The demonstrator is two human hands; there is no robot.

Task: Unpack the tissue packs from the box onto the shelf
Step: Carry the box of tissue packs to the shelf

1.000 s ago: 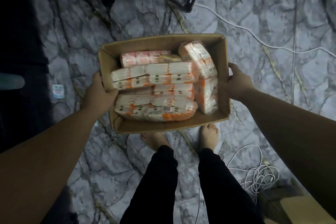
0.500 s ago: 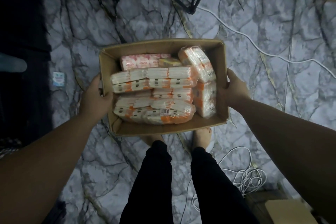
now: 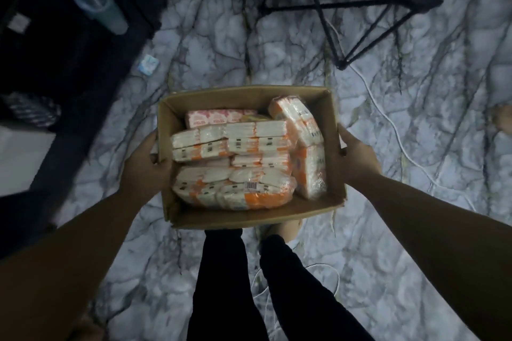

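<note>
While both hands carry it above the floor, the cardboard box (image 3: 249, 97) sits open-topped in the middle of the view, in front of the person's legs. The left hand (image 3: 144, 166) grips the box's left wall, its thumb hooked over the rim and the fingers out of sight under or behind the cardboard. The right hand (image 3: 357, 158) holds the right wall in the same way, thumb against the outer side near the rim; how its fingers lie beneath I cannot tell.

Inside the box lie the tissue packs (image 3: 232, 174), all wrapped in clear plastic with white and orange print. Most lie flat in stacked rows filling the left and middle of the box; the nearest one shows a barcode label on top. A pink pack (image 3: 219, 118) lies along the far wall. Two more packs stand on edge against the right wall, the upper one tilted toward the far right corner.

Below is a marble floor (image 3: 221, 44) with dark veins. A white cable (image 3: 388, 119) runs across it on the right, near a black metal frame (image 3: 346, 36). At the left stands dark furniture, too dim to make out, with a bluish cup (image 3: 99, 5) on it. A small blue-and-white packet (image 3: 149, 64) lies on the floor beside that furniture.
</note>
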